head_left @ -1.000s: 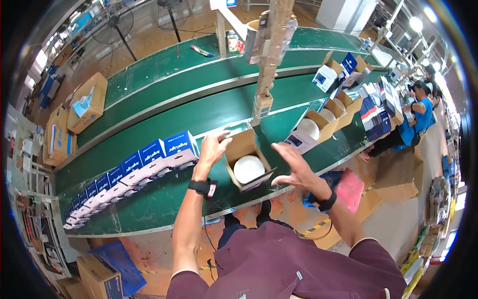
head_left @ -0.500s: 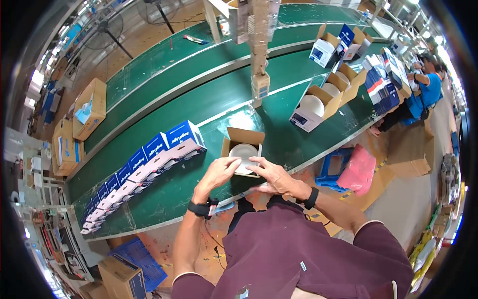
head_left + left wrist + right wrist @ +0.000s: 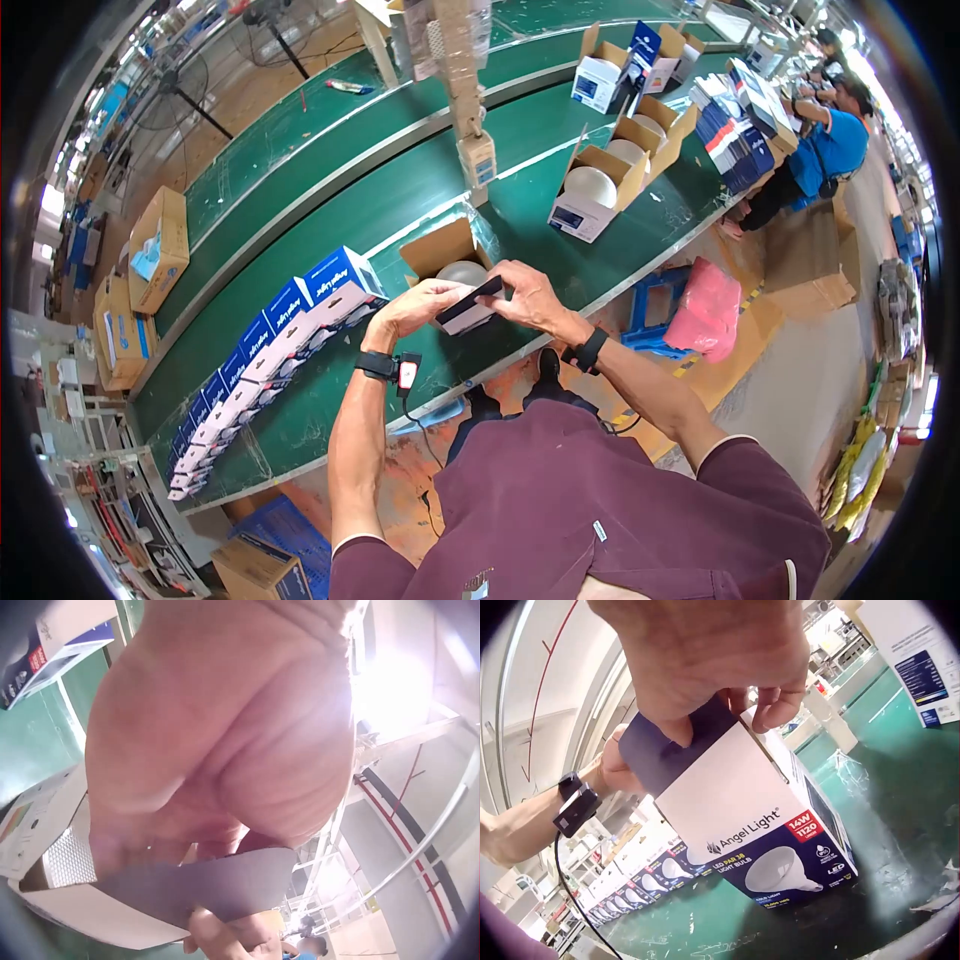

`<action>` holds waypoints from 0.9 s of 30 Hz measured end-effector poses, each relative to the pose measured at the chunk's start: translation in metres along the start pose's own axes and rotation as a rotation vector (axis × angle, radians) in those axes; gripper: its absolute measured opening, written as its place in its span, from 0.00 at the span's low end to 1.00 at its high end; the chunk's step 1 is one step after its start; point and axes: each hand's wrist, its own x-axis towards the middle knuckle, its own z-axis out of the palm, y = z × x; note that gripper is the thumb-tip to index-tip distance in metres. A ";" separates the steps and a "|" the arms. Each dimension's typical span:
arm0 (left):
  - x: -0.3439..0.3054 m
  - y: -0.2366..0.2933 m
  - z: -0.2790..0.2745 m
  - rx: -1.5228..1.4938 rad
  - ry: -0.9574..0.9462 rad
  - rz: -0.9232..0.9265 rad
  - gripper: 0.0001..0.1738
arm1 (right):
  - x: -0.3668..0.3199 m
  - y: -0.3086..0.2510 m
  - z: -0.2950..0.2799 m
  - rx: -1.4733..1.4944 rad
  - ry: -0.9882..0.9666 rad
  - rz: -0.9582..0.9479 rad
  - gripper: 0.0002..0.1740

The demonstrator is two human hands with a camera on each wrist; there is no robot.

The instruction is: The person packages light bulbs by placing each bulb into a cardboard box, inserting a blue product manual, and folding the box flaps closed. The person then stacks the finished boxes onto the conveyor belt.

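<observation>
An Angel Light bulb box (image 3: 727, 802), white and blue, stands upright on the green bench with its top open. Its raised brown flap (image 3: 438, 249) is at the back. A round white bulb (image 3: 463, 272) sits inside. My right hand (image 3: 530, 295) pinches the dark front flap (image 3: 660, 750) between thumb and fingers. At that flap's left end, my left hand (image 3: 418, 306) holds on; its fingertips are partly hidden behind the flap in the left wrist view.
A row of closed bulb boxes (image 3: 265, 345) runs along the bench to the left. Open boxes with bulbs (image 3: 590, 200) stand to the right. A taped post (image 3: 455, 80) rises behind the box. A blue stool (image 3: 650, 315) stands below the bench edge, and another person (image 3: 835, 140) sits beyond.
First both hands were apart on either side of the box, then over the bulb. Now they are at the front flap, which is raised. The head view has shifted.
</observation>
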 end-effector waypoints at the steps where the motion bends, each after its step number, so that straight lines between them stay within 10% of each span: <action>1: 0.001 0.005 0.001 0.047 0.036 -0.071 0.22 | -0.002 0.001 0.001 -0.014 0.017 -0.019 0.15; 12: 0.029 -0.008 -0.007 0.307 0.212 0.089 0.12 | -0.005 0.006 0.005 -0.092 -0.079 -0.163 0.25; 16: 0.044 -0.025 -0.014 0.299 -0.001 -0.182 0.13 | -0.009 0.007 0.014 -0.146 -0.033 -0.181 0.26; 27: 0.016 0.023 0.003 0.690 0.293 0.267 0.06 | -0.005 0.023 0.005 -0.015 -0.189 -0.279 0.18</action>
